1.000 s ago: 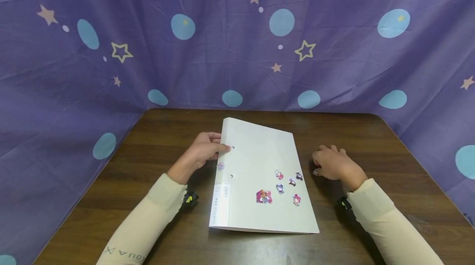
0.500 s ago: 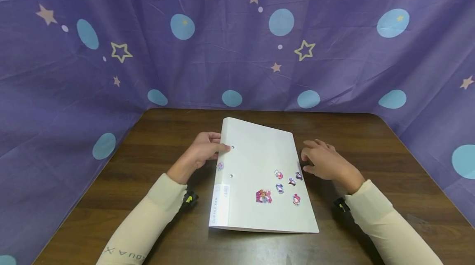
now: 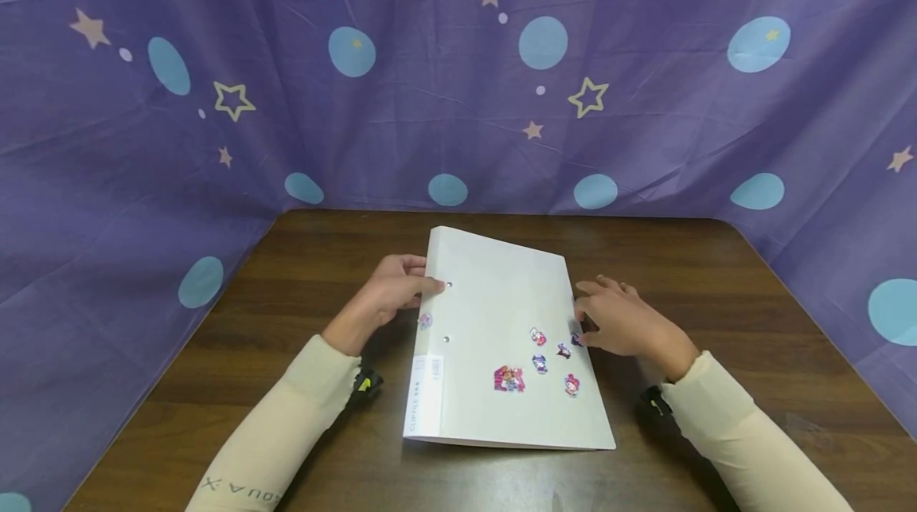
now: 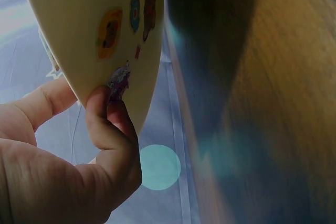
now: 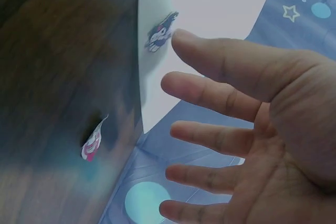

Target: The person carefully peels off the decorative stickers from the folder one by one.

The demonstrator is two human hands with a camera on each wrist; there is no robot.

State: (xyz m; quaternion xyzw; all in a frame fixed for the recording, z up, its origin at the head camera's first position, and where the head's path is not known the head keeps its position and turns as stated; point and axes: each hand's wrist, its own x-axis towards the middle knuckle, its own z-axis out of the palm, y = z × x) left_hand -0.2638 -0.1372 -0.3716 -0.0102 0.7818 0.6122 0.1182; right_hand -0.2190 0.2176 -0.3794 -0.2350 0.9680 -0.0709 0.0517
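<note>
A cream-white clip file point(image 3: 487, 297) stands tilted on the table, its spine at the left and its cover facing up. Small cartoon stickers point(image 3: 540, 364) dot the lower right of the cover. My left hand point(image 3: 390, 289) grips the spine, thumb on the cover and fingers behind. The left wrist view shows its fingertips by a purple sticker point(image 4: 119, 81) on the file's far side. Beside the right edge is my right hand point(image 3: 622, 321), fingers spread and holding nothing. Its thumb is close to a dark sticker point(image 5: 161, 32); whether they touch I cannot tell.
A loose pink-and-white sticker point(image 5: 93, 142) lies on the wooden table point(image 3: 344, 241), hidden from the head view. Behind the table's far edge hangs a purple curtain point(image 3: 430, 122) with stars and dots.
My right hand has moved left to the file's edge; a small sticker by its thumb a second ago no longer shows there in the head view. Left hand and file stay put.
</note>
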